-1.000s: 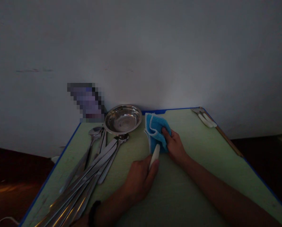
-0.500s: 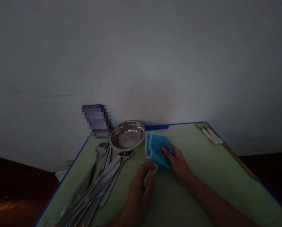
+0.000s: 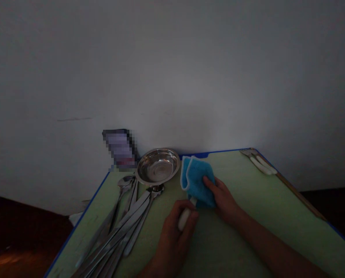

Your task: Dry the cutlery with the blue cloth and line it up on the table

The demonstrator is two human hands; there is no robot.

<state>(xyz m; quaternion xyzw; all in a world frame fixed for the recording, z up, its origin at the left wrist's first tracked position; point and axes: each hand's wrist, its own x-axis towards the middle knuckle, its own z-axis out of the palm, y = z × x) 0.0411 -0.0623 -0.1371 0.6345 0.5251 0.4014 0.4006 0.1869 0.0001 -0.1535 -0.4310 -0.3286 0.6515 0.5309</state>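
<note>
Left hand [image 3: 175,231], one, curled round the pale grip of a white-handled utensil [image 3: 184,219], which we find held above the middle of the surface [image 3: 282,216]; its far end goes behind or into the cloth, so we cannot tell fork, spoon or knife. Right hand [image 3: 221,197], one, pinching a folded blue cloth [image 3: 201,181] with white edging, thumb on the face towards us, other fingers hidden. We judge the hidden end the chief hazard: tines could snag the pile, or an edge could nick a finger, were the cloth squeezed hard. A loose left grip might let the smooth handle twist or slip. Beyond the cloth, just to its left: stainless-steel bowl [image 3: 159,170], whose rim a wide sweep of cloth could knock. Left of the hands: heap of steel cutlery [image 3: 126,222], long pieces crossed; a brush of the left forearm might set it sliding, we think. Far right corner: pair of white-handled pieces [image 3: 261,166], at least one a fork, near the edge, where a bump could push them off.
</note>
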